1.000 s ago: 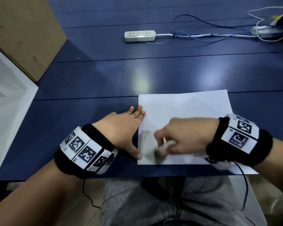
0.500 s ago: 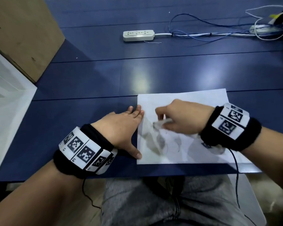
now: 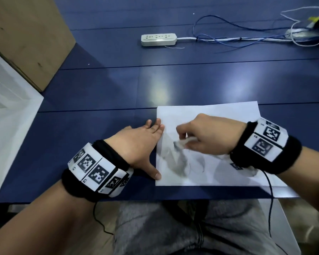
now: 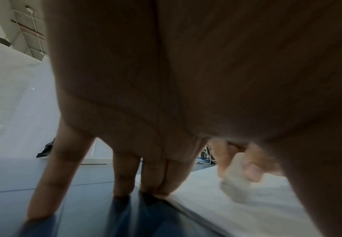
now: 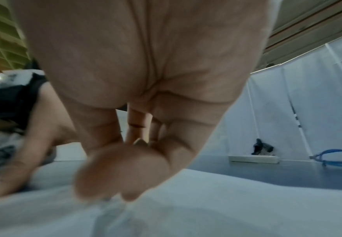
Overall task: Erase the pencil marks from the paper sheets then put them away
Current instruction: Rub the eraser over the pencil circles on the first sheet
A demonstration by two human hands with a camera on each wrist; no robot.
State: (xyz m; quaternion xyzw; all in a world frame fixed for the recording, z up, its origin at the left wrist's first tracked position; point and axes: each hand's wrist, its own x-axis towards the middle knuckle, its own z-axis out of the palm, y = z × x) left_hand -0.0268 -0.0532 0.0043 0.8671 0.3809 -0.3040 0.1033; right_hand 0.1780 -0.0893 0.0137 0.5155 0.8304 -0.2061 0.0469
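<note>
Blue table (image 3: 182, 85) holds a paper sheet (image 3: 219, 115) near its front edge. Flat and spread, the left hand (image 3: 138, 144) presses the sheet's left edge, while the right hand (image 3: 208, 135) pinches a white eraser (image 3: 182, 142) (blurred) against gray pencil marks (image 3: 177, 162).

Black wristbands (image 3: 107, 153) on both my wrists, ringed with white marker tiles (image 3: 92, 170). Thin black cables (image 3: 269, 188) trail off. Grey trousers (image 3: 173, 230).
</note>
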